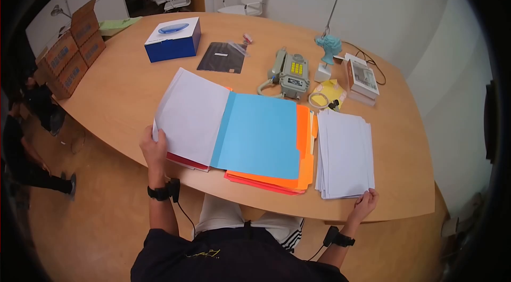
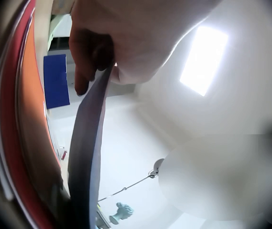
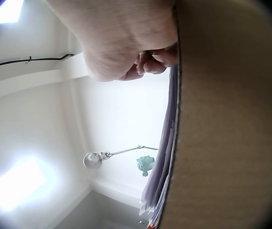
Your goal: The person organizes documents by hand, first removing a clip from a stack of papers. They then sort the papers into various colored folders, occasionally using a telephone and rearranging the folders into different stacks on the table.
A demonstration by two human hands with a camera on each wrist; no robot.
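Observation:
A light blue folder (image 1: 261,135) lies opened on a pile of orange folders (image 1: 305,138) and red folders (image 1: 266,185). White paper (image 1: 192,111) covers its left side, which is raised off the pile at the outer edge. My left hand (image 1: 154,149) grips that outer edge, thumb on top; the left wrist view shows the thin grey-looking edge (image 2: 88,129) between thumb and fingers. To the right is a loose stack of white sheets (image 1: 346,154). At its near right corner my right hand (image 1: 365,205) pinches the paper with curled fingers (image 3: 152,65).
Behind the folders are a blue and white box (image 1: 173,42), a dark flat packet (image 1: 222,57), a grey telephone (image 1: 293,74), a tape roll (image 1: 318,101), a teal bust (image 1: 328,47) and books (image 1: 362,80). Cardboard boxes (image 1: 72,58) stand at the far left. The table's edge (image 1: 298,208) runs close in front.

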